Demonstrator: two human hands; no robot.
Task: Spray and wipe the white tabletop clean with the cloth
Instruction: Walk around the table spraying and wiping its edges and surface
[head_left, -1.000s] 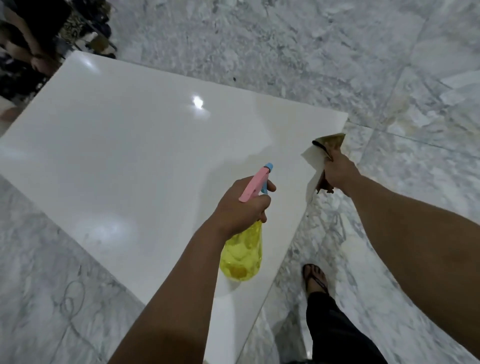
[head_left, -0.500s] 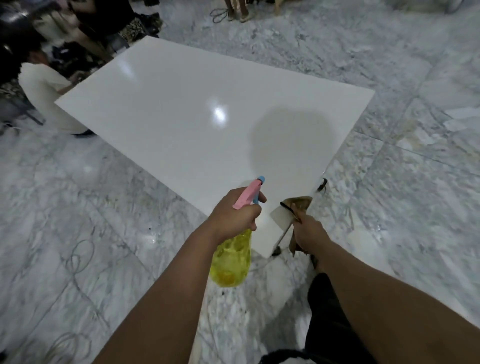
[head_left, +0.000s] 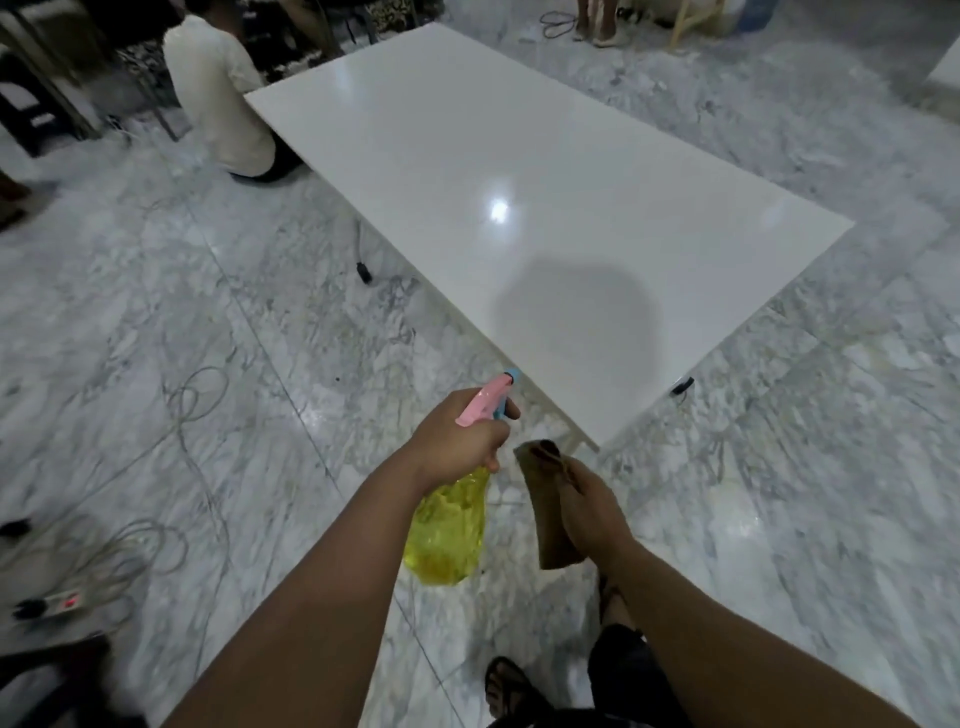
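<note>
The long white tabletop stretches away from me, its near corner just beyond my hands. My left hand grips the neck of a yellow spray bottle with a pink trigger head, held over the floor short of the table corner. My right hand holds a brown cloth that hangs down beside the bottle. Both hands are off the table.
A person in a white top sits on the floor by the table's far left corner. Cables and a power strip lie on the marble floor at left. My sandalled foot shows below. Chair legs stand far behind.
I have stepped back from the table; the cloth left the table edge and both hands now hang over the floor before the near corner. More of the tabletop is in view.
</note>
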